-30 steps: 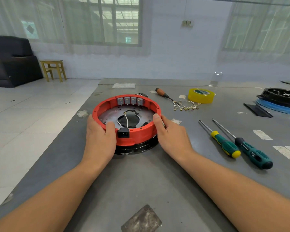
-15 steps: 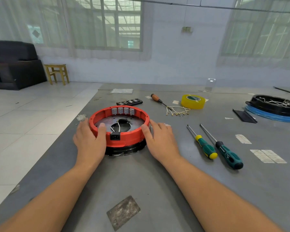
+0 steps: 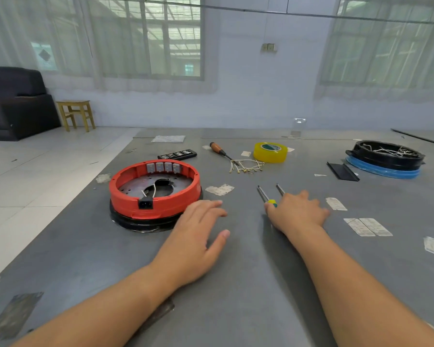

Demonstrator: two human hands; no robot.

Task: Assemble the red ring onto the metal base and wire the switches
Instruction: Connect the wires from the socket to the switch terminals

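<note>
The red ring (image 3: 125, 196) sits on the metal base (image 3: 135, 187), which rests on a black disc (image 3: 140, 222) at the table's left. Several grey switches (image 3: 163, 167) line the ring's far inner wall, and a black power socket (image 3: 145, 204) with white wires (image 3: 149, 192) sits in its near wall. My left hand (image 3: 198, 234) hovers flat with relaxed fingers just right of the ring, not touching it. My right hand (image 3: 298, 211) lies over the handles of two screwdrivers (image 3: 263, 194), hiding them except for a yellow tip.
Loose wires with terminals (image 3: 247, 166), a wooden-handled screwdriver (image 3: 218, 149), yellow tape (image 3: 270, 152) and a black bit case (image 3: 177, 154) lie behind. At the far right stand a black ring full of wires (image 3: 386, 156) and a black plate (image 3: 342, 170). The table edge runs along the left.
Both hands have let go of the red ring. The left moved to the right of it, and the right moved over to the screwdriver handles. The camera tilted up.
</note>
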